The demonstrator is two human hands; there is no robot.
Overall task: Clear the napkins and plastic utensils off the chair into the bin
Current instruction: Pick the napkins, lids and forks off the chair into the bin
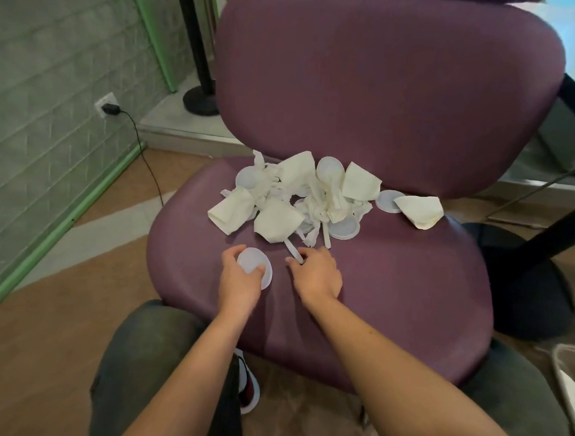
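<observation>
Two hands working: left hand (241, 281) gripping a light, stiff lid (254, 267) by its rim; right hand (317, 272) pinching a thin, slippery utensil (294, 250) handle beside soft napkins (279, 222).

Beyond my fingertips I count about five folded napkins (278, 222) and five round plastic lids (344, 228) in the heap, plus two more lids (253, 265) between my left fingers (242, 249). One plastic utensil handle (293, 249) sits at my right fingertips (303, 252); others are too tangled to count.
</observation>
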